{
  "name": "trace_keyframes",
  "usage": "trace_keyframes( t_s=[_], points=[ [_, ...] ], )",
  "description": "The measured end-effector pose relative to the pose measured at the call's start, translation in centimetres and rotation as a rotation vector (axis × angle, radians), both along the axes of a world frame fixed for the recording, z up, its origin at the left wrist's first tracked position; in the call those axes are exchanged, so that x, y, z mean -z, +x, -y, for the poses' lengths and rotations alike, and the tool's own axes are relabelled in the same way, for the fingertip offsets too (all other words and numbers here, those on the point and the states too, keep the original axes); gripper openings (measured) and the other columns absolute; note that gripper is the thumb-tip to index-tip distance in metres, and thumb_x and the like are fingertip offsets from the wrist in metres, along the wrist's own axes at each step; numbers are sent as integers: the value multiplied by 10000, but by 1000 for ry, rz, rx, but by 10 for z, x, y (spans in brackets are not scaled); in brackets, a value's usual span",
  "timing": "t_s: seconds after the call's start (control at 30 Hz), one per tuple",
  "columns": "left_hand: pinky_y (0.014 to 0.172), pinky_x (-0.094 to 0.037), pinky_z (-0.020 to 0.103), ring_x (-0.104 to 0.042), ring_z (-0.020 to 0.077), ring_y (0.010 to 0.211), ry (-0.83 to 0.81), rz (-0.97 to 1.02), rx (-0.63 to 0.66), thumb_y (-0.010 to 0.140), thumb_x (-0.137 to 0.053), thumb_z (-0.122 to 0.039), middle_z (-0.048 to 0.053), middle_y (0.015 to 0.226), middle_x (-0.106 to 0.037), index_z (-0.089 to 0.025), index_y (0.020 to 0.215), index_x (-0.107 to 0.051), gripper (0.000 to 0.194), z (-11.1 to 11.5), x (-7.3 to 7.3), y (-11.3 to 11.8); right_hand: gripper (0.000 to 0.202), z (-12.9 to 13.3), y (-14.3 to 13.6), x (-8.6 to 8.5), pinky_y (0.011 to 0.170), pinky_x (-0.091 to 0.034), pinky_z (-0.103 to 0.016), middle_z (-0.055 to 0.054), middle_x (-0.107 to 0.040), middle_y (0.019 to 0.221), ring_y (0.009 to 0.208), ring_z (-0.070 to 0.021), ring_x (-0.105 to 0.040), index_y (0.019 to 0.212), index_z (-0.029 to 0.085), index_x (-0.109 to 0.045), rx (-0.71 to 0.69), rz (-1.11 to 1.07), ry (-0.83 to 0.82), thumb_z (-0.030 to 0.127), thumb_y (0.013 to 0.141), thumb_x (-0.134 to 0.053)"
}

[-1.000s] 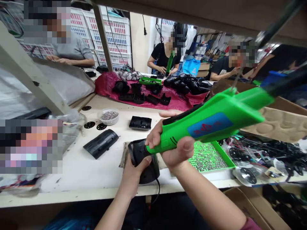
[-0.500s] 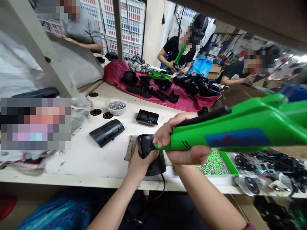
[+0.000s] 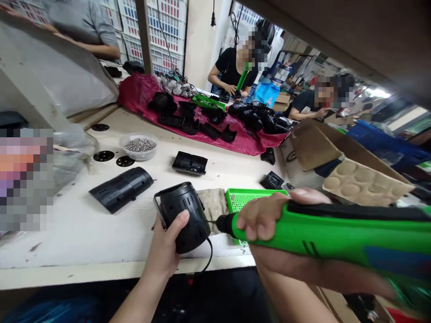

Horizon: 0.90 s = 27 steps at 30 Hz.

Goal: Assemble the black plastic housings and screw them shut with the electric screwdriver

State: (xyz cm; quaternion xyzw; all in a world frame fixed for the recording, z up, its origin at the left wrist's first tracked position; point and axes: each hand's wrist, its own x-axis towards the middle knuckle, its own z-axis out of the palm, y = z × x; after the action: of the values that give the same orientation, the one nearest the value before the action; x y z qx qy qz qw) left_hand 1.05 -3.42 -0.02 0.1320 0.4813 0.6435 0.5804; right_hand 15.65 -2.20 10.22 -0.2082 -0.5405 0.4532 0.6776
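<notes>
Stacked white crates (image 3: 168,33) at 11 o'clock and a black-shirted co-worker (image 3: 227,65) near 12 back a workshop bench (image 3: 57,244) set with black plastic shells. At the bench's near edge, midway across, I grip a slotted black housing (image 3: 180,197) in my left hand (image 3: 164,244), thumb pressed to its slotted face, the other fingers wrapped behind and mostly hidden. My right hand (image 3: 264,222) is clamped round a green electric screwdriver (image 3: 326,231), fingers bunched together near its nose; the slim bit (image 3: 212,221) aims toward 9 o'clock at the housing's right side, though I cannot tell whether its tip touches. Done well, in my judgement, this step wants the housing held rigid, the bit square to its hole and fully seated before power, pressure even, and my thumb clear of any slip; the cloth pad (image 3: 215,199), just beyond at 2 o'clock, could steady the work. Tilted in my grip, the housing appears to run lengthwise from 11 o'clock to 5, its shiny rim facing 10, a black cord (image 3: 211,256) trailing from the 5 o'clock end. Small metal screws fill a clear bowl (image 3: 141,156) at its 11 o'clock.
</notes>
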Motion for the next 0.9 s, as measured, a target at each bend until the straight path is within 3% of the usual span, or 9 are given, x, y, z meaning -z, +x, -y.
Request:
trace_keyframes(
  t_s=[0.13,0.4,0.63,0.73,0.9],
  points=[
    [759,-563,320,-661,241,947,8,-8,-33,618,-827,-411,48,1040,-696,-217,1241,-578,698,0,-2,4,441,-5,-9,2,482,-519,-338,13,-607,554,460,-173,-545,967,277,-697,-41,-51,42,651,733,-688],
    [754,-562,338,-648,245,956,16,17,-55,624,-834,-394,46,1015,-681,-212,1230,-582,682,-1,-4,7,415,-17,-15,17,479,-529,-314,24,-609,563,449,-153,-554,909,243,-689,-36,-114,41,605,712,-737],
    [700,-574,357,-633,236,903,6,-10,-120,590,-850,-351,40,985,-656,-207,1237,-567,720,-4,-4,11,430,-43,-14,33,426,-510,-272,49,-551,530,396,-122,-516,886,218,-654,-110,-138,127,630,764,-634],
    [716,-570,352,-635,246,944,10,-12,-86,627,-828,-380,49,1020,-656,-208,1235,-566,685,-1,-4,10,447,-33,-6,28,431,-503,-283,49,-546,533,402,-127,-501,931,223,-656,-86,-158,136,639,771,-623],
    [780,-560,383,-635,274,1012,-36,-63,-22,630,-825,-398,71,1084,-659,-210,1227,-571,676,-1,-6,10,371,2,12,0,496,-535,-333,8,-623,601,473,-164,-566,1043,265,-673,-55,-120,61,575,858,-589]
  ],
)
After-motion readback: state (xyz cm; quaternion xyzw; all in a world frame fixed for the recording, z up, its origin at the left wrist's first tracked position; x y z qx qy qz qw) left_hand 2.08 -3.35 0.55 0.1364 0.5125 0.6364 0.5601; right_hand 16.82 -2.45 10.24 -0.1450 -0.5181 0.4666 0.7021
